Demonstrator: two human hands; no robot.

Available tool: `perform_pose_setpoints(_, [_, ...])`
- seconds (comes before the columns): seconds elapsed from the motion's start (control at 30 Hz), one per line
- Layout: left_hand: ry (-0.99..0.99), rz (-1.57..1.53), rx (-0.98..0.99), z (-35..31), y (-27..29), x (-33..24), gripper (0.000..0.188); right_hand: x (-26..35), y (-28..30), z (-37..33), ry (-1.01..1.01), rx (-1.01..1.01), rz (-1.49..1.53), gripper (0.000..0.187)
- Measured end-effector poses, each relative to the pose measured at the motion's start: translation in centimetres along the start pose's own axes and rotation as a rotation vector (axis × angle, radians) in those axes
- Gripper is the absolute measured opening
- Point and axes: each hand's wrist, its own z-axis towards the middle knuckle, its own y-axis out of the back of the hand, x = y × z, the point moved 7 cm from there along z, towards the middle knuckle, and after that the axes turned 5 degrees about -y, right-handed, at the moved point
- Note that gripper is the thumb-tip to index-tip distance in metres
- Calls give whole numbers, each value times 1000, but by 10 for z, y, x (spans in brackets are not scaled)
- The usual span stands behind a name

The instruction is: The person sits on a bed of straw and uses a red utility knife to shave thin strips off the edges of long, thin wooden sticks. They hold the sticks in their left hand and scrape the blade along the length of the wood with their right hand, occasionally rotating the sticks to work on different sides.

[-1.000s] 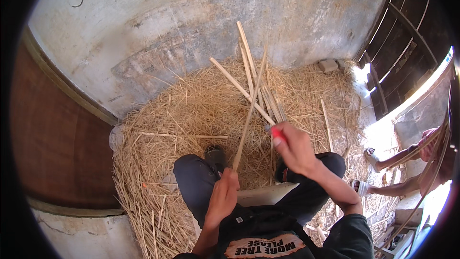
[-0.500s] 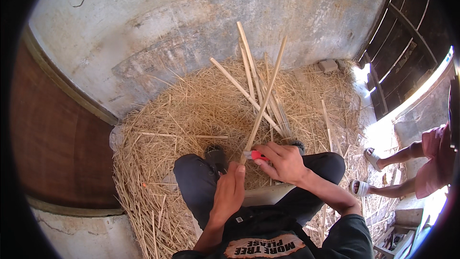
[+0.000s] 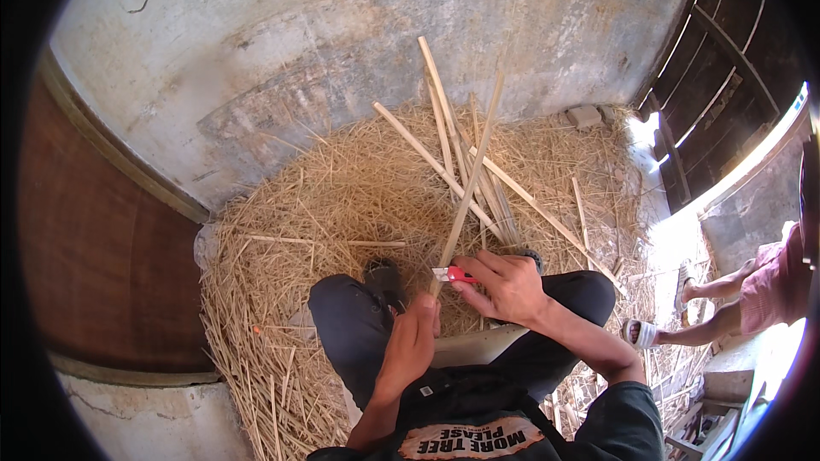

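Head view, items listed left to right. Brown wall panel (image 3: pixel 102 248): curved, at the far left, not in use. Straw heap (image 3: pixel 342 205): covers the floor against the grey concrete wall (image 3: pixel 299 60); the seated person's dark-trousered knees (image 3: pixel 350 324) rise from it.

Left hand (image 3: pixel 410 346): forearm enters from the lower edge and runs up over the lap; fingers clenched round the lower end of a long pale bamboo stick (image 3: pixel 470 179), which slants up and to the right, its far end over the straw.

Red-handled knife (image 3: pixel 451 274): lies against the stick just above the left hand. Right hand (image 3: pixel 506 286): forearm comes in from lower right, wrist bent inward; fingers grasping the knife, thumb side toward the stick.

Handling note, as a judgement: the stick is best kept firmly braced by the left hand, the blade held shallow and pushed away from the body along the grain, with left fingers kept behind the edge.

Loose bamboo sticks (image 3: pixel 444 132): a crossed bundle lying on the straw beyond the hands. Another person's legs (image 3: pixel 726 307): sandalled, at the right rim, well apart.
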Motion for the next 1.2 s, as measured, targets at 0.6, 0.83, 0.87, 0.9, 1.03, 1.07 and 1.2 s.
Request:
perform_pose_setpoints(0.6, [92,105,172,-49,-5,33,43,-124,82,33,-442,-296,-93,23])
perform_pose_setpoints(0.83, [-9,191,24,-15,6,11,47,-29,31,11,-170,-16,63,18])
perform_pose_setpoints(0.87, [-16,210,16,-12,5,9,47,-20,21,4,-140,16,73,19])
perform_pose_setpoints(0.9, [-31,218,8,-8,4,7,46,-14,14,-1,-124,37,51,21])
perform_pose_setpoints(1.03, [-60,263,-30,-1,-1,-3,43,-2,2,-7,-99,74,13,26])
perform_pose_setpoints(1.07, [-60,277,-44,-1,-1,-6,42,-1,1,-6,-99,72,17,26])
perform_pose_setpoints(1.2, [-72,316,-58,0,-1,-13,40,1,1,-4,-75,40,-3,25])
